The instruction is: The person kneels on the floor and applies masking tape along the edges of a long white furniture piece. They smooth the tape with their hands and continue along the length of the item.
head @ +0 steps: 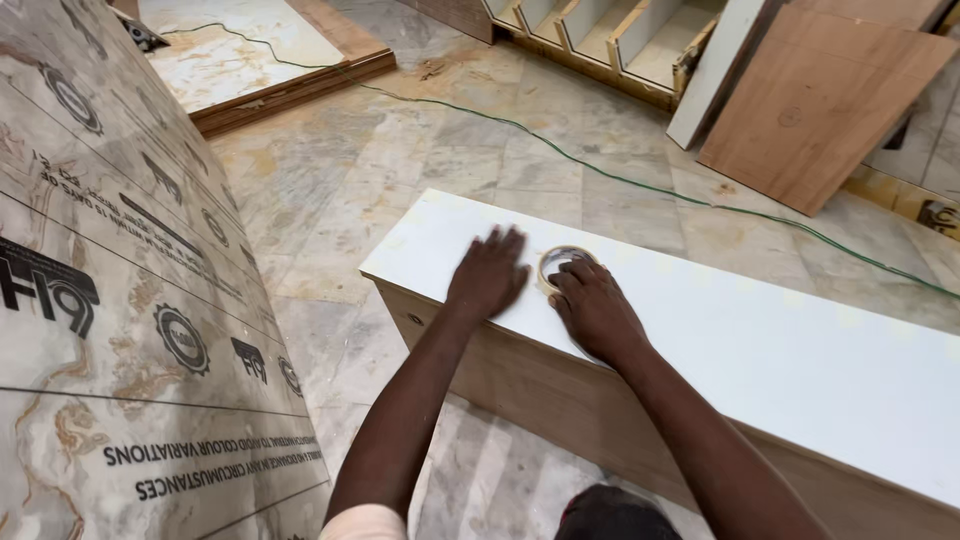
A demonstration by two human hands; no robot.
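At the centre of the frame, the left hand [488, 274] lies flat, fingers spread and released, palm down on the long white laminated board [760, 350] that tops a plywood box standing on the pale marble floor [400, 170]. Just right of it, the right hand [592, 308] rests on the same board, its fingers touching a round roll of tan masking tape [560, 262] without clenching it. The tape lies flat on the board between the two hands. A thin green cable [620, 180] runs across the floor toward the right edge. A brown plywood sheet [815, 100] leans at upper right.
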